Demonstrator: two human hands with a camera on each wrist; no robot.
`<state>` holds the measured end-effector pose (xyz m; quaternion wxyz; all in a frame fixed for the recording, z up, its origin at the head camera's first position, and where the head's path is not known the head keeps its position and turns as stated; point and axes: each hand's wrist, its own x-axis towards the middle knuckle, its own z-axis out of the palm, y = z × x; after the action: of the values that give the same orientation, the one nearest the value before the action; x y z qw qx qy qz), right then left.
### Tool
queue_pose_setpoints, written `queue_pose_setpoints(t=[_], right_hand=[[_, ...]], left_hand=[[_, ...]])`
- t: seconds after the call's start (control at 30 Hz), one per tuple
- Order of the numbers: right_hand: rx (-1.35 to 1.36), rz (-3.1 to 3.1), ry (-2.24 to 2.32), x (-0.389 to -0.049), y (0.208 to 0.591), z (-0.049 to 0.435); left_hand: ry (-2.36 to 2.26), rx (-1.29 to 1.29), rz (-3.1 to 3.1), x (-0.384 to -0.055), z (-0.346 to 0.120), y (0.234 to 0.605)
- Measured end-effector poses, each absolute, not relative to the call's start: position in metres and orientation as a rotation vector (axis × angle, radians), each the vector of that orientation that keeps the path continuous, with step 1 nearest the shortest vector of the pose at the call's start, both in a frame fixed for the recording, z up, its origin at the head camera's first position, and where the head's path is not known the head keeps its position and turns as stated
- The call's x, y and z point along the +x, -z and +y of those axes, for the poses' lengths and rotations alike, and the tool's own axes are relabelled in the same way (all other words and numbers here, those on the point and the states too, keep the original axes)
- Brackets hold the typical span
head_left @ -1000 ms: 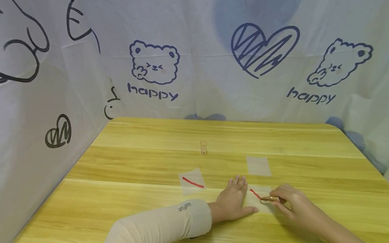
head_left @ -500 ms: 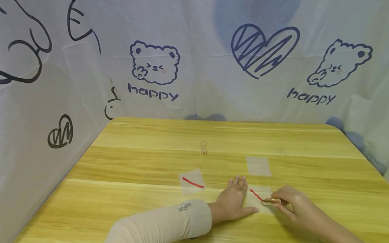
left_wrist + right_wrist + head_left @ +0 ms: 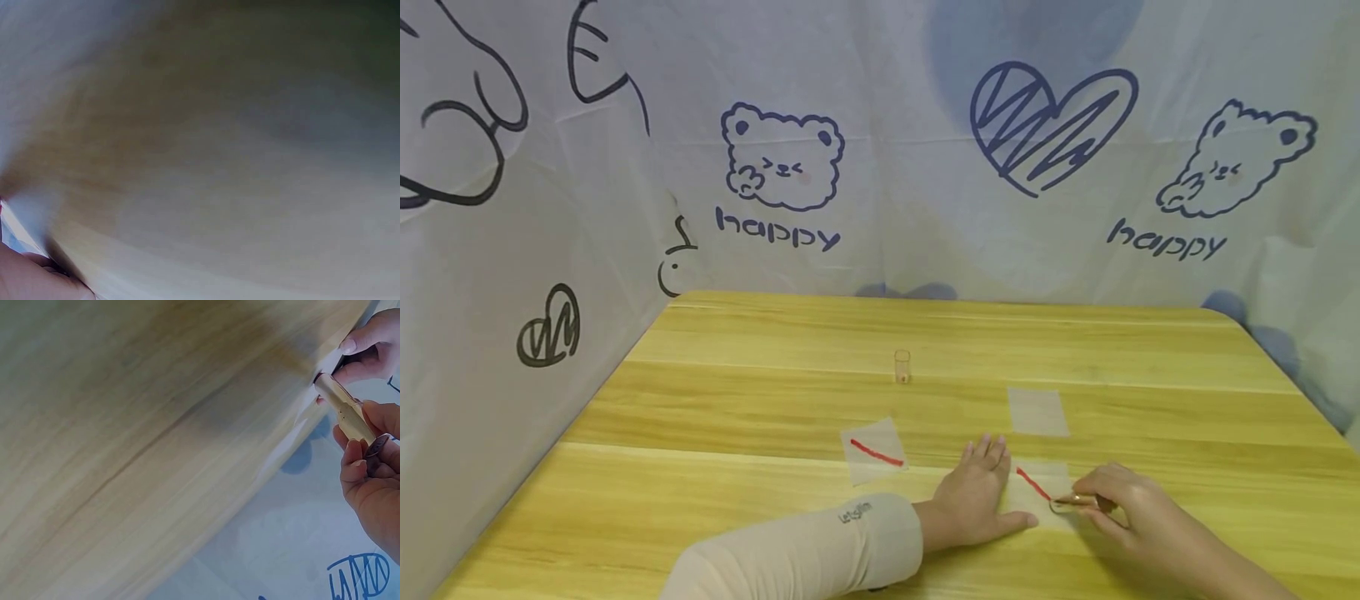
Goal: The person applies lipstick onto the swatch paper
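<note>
In the head view my right hand (image 3: 1142, 512) pinches a gold lipstick (image 3: 1079, 500), its tip on a white square of paper (image 3: 1054, 473). A red line (image 3: 1032, 483) slants down across that paper to the lipstick's tip. My left hand (image 3: 973, 500) lies flat, fingers straight, along the left edge of the same paper. Seen from the right wrist, thumb and fingers hold the gold tube (image 3: 353, 422) near its dark end. The left wrist view is mostly blurred tabletop, with part of a hand (image 3: 37, 281) in the lower left corner.
To the left lies another paper square (image 3: 880, 471) bearing a red stroke. A blank paper square (image 3: 1037, 412) is behind the one being marked. Farther back stands a small clear cap (image 3: 902, 367). The wooden table (image 3: 737, 392) meets a printed cloth backdrop (image 3: 910, 208).
My right hand has moved slightly down and right with the lipstick, and the red line on the paper has grown longer. The left hand has stayed in place.
</note>
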<state>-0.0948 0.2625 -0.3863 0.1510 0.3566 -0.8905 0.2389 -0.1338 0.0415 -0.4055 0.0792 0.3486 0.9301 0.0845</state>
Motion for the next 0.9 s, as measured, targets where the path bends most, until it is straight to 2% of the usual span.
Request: queue_pose_setpoints(t=[0.9], right_hand=[[1.127,-2.574,-0.725,-0.0967,0.3808,0.2647]], left_hand=[[-0.265,1.032,2.779,-0.1343,0.0416,0.4073]])
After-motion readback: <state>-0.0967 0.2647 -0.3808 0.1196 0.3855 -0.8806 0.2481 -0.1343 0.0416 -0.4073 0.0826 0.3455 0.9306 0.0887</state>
